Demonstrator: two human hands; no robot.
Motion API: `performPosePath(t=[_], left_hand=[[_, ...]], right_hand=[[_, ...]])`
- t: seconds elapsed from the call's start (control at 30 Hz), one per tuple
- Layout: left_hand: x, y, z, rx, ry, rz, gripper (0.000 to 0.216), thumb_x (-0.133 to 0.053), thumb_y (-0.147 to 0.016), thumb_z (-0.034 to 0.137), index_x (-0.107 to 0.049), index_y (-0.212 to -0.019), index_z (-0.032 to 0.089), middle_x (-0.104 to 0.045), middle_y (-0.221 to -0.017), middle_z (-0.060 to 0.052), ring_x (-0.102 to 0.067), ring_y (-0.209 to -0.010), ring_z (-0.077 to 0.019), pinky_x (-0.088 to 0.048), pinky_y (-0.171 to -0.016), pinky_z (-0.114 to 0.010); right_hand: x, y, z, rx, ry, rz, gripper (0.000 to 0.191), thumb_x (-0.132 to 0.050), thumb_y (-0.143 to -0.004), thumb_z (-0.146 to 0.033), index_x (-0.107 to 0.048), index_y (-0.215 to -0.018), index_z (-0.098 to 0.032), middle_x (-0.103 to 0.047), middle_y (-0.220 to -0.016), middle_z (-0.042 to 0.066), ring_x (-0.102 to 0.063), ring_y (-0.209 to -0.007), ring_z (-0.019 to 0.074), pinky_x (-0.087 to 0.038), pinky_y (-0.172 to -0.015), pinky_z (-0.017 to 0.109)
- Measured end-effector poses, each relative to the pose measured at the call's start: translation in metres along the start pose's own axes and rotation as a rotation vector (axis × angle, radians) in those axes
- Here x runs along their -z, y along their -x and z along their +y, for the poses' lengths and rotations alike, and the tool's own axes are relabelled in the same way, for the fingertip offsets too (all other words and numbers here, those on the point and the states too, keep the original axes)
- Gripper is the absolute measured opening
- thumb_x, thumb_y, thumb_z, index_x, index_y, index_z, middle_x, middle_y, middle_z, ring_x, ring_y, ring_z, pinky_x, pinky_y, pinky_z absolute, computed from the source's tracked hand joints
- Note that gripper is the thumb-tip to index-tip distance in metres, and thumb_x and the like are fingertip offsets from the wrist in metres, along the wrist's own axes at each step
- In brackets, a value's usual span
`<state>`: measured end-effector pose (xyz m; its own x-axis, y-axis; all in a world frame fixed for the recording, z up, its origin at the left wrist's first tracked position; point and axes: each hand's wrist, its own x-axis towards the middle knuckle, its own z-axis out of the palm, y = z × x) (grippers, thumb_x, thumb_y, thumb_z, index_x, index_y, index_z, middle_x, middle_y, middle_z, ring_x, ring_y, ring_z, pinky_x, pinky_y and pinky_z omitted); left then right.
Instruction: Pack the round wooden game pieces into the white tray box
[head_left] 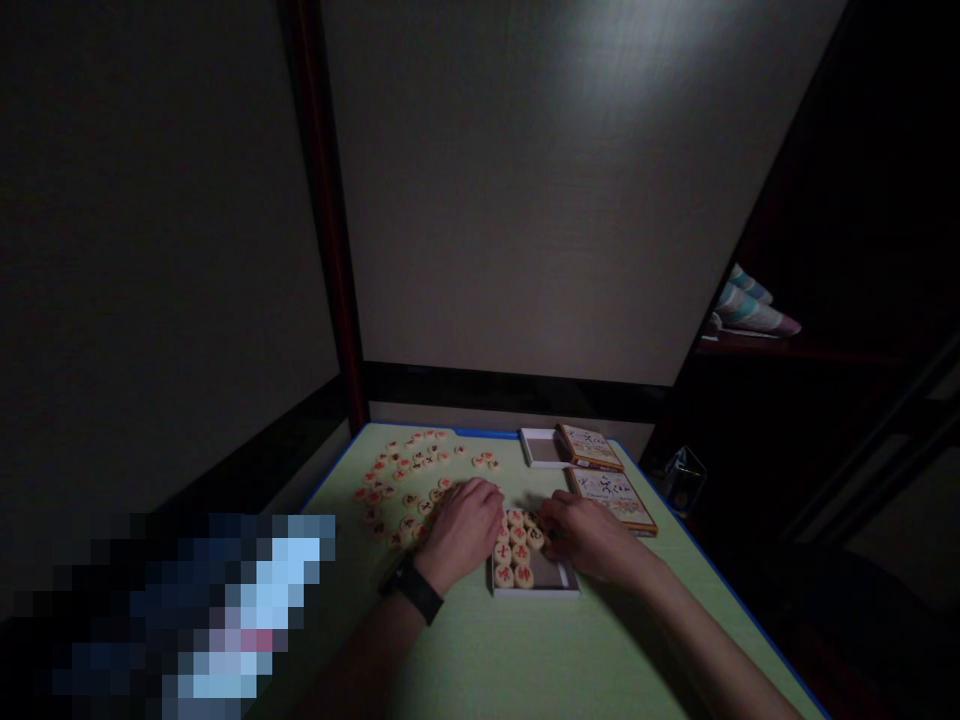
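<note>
A shallow white-edged box [534, 592] lies on the green table, partly filled with round wooden Chinese chess pieces [520, 553] with red or dark characters. My left hand [466, 525], with a black band at the wrist, has its fingers bent round the box's left side. At the right side is my right hand [589, 535], its fingers curled close to a dark-marked piece [535, 538]. Its fingertips are partly hidden, so what they pinch is unclear. The box's near right part shows bare brown bottom.
Loose Chinese chess pieces [401, 465] spread over the left of the table [465, 660]. At the back right stand a white tray [536, 462] and two printed boxes, one leaning [591, 447] and one flat [611, 500]. A wall panel [525, 220] rises behind.
</note>
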<state>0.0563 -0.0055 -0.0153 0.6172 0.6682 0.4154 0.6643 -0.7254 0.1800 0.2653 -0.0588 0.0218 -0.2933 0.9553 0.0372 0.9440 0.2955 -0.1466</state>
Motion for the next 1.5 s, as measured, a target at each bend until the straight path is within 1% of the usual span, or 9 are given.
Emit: performPosePath(t=[0.27, 0.47, 0.67, 0.97, 1.07, 1.2, 1.33, 1.43, 1.5], left_hand=[[0.001, 0.000, 0.000, -0.012, -0.008, 0.008, 0.019, -0.050, -0.095, 0.015, -0.067, -0.100, 0.018, -0.068, -0.106, -0.007, -0.059, -0.107, -0.0222, -0.049, -0.098, -0.038], [0.001, 0.001, 0.001, 0.004, -0.001, -0.018, 0.018, -0.050, -0.095, 0.015, -0.067, -0.099, 0.018, -0.067, -0.106, -0.007, -0.058, -0.107, -0.0222, -0.048, -0.098, -0.037], [0.005, -0.001, -0.006, 0.050, -0.027, 0.031, 0.022, -0.047, -0.095, 0.014, -0.067, -0.103, 0.018, -0.068, -0.106, -0.007, -0.059, -0.106, -0.0216, -0.048, -0.097, -0.038], [0.004, -0.002, -0.014, 0.109, -0.061, 0.019, 0.023, -0.046, -0.095, 0.014, -0.069, -0.098, 0.017, -0.069, -0.102, -0.008, -0.061, -0.102, -0.0223, -0.050, -0.096, -0.037], [0.008, -0.004, -0.021, 0.178, -0.101, 0.038, 0.029, -0.044, -0.092, 0.009, -0.069, -0.106, 0.017, -0.070, -0.107, -0.009, -0.061, -0.105, -0.0232, -0.049, -0.097, -0.037], [0.022, -0.007, -0.047, 0.360, -0.149, 0.108, 0.049, -0.042, -0.082, -0.004, -0.067, -0.120, 0.016, -0.069, -0.117, -0.011, -0.060, -0.114, -0.0233, -0.045, -0.104, -0.036], [0.032, -0.006, -0.074, 0.551, -0.153, 0.159, 0.044, -0.041, -0.083, -0.001, -0.070, -0.112, 0.013, -0.070, -0.114, -0.013, -0.062, -0.112, -0.0243, -0.047, -0.102, -0.035], [0.031, -0.003, -0.084, 0.584, -0.158, 0.128, 0.041, -0.042, -0.085, 0.002, -0.072, -0.110, 0.013, -0.072, -0.113, -0.013, -0.064, -0.110, -0.0243, -0.047, -0.101, -0.034], [0.027, -0.002, -0.085, 0.576, -0.194, 0.101, 0.038, -0.044, -0.086, 0.006, -0.073, -0.110, 0.012, -0.072, -0.112, -0.014, -0.064, -0.109, -0.0260, -0.048, -0.100, -0.036]], right_hand=[[-0.006, -0.002, -0.001, -0.012, 0.020, 0.008, 0.018, -0.065, -0.075, -0.017, -0.064, -0.093, -0.019, -0.066, -0.094, 0.004, -0.061, -0.081, 0.0192, -0.028, -0.062, 0.028], [-0.009, -0.002, -0.001, 0.017, 0.018, 0.015, 0.019, -0.064, -0.075, -0.016, -0.063, -0.094, -0.019, -0.065, -0.093, 0.004, -0.061, -0.080, 0.0190, -0.028, -0.063, 0.029], [-0.009, -0.002, -0.002, 0.004, 0.012, -0.011, 0.019, -0.061, -0.075, -0.014, -0.063, -0.093, -0.019, -0.064, -0.093, 0.004, -0.061, -0.081, 0.0188, -0.030, -0.064, 0.028], [-0.007, -0.002, -0.002, 0.011, -0.019, -0.021, 0.020, -0.061, -0.074, -0.011, -0.063, -0.091, -0.019, -0.063, -0.094, 0.004, -0.060, -0.081, 0.0180, -0.032, -0.064, 0.027], [-0.002, 0.001, -0.001, 0.023, -0.093, -0.005, 0.020, -0.063, -0.072, -0.010, -0.064, -0.090, -0.019, -0.064, -0.093, 0.003, -0.059, -0.079, 0.0174, -0.034, -0.065, 0.026], [0.006, 0.005, 0.004, 0.049, -0.240, 0.053, 0.022, -0.065, -0.072, -0.010, -0.065, -0.092, -0.019, -0.066, -0.094, 0.003, -0.060, -0.083, 0.0182, -0.040, -0.071, 0.026], [0.008, -0.003, 0.003, 0.080, -0.299, 0.120, 0.015, -0.060, -0.077, -0.011, -0.066, -0.089, -0.018, -0.068, -0.087, 0.004, -0.062, -0.078, 0.0177, -0.042, -0.070, 0.025], [0.011, -0.022, -0.011, 0.113, -0.238, 0.129, 0.017, -0.056, -0.082, -0.011, -0.068, -0.092, -0.017, -0.071, -0.088, 0.006, -0.063, -0.077, 0.0172, -0.042, -0.070, 0.024], [0.013, -0.039, -0.025, 0.102, -0.130, 0.086, 0.019, -0.057, -0.082, -0.011, -0.069, -0.095, -0.018, -0.073, -0.091, 0.006, -0.066, -0.079, 0.0176, -0.042, -0.069, 0.024]])
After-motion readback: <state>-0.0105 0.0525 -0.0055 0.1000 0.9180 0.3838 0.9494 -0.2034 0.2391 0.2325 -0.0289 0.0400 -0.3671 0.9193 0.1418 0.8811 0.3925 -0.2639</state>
